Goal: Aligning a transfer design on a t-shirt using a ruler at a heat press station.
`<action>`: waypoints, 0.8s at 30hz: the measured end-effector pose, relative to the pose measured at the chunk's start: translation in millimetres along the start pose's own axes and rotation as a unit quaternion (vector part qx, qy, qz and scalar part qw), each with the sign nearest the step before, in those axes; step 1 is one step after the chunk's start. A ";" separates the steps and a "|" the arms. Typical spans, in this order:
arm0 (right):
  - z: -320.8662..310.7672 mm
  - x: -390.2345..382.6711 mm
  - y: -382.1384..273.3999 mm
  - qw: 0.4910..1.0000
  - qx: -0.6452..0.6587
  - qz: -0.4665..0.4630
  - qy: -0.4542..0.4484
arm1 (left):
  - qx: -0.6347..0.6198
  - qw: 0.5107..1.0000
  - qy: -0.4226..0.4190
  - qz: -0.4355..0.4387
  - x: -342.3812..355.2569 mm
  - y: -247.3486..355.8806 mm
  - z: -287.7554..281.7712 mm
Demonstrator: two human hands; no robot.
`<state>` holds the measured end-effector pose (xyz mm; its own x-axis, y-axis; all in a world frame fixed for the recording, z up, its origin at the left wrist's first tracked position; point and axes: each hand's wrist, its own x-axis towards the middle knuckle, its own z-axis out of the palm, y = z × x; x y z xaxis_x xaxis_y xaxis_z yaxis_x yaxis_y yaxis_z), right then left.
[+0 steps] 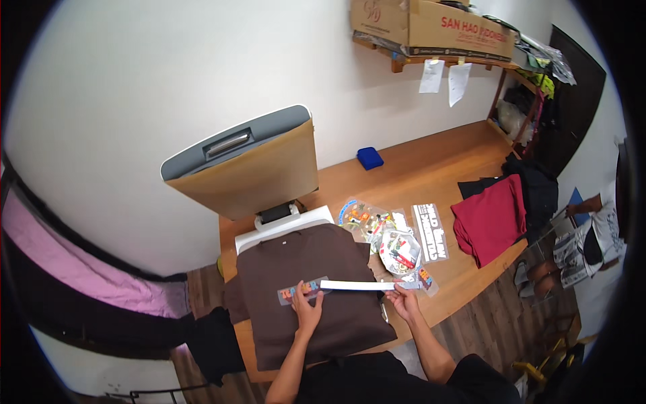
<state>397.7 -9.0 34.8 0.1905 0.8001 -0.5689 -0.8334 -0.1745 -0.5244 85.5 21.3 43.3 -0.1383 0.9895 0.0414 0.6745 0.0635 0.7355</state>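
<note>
A dark brown T-shirt [282, 337] lies spread over the white base of a heat press [239, 151], whose upper plate is raised. On the shirt's chest rests a clear transfer film [285, 296] with colourful lettering. My left hand [307, 313] is over this film, thumb and fingers apart, fingertips touching it near the lettering. My right hand [405, 303] pinches the right end of a long white ruler [356, 286]. The ruler's left end reaches the film beside my left thumb, and its right part extends past the shirt's edge.
A white bowl [400, 252] of small items stands right of the shirt, among printed films [431, 232]. Folded red cloth [490, 219] and black garments lie farther right. A blue case [370, 158] sits by the wall, cardboard boxes [457, 30] on a shelf. Another person [585, 242] is at right.
</note>
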 end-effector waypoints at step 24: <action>18.9 -132.0 78.4 0.758 -0.613 -0.130 -0.182 | -0.548 0.776 -0.263 -0.169 -19.1 -7.0 -92.0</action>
<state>297.4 -117.3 80.8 -0.0767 0.9651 -0.2502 0.3590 -0.2074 -0.9100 16.7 -10.0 99.6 0.3361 0.8748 -0.3489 -0.3966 0.4675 0.7900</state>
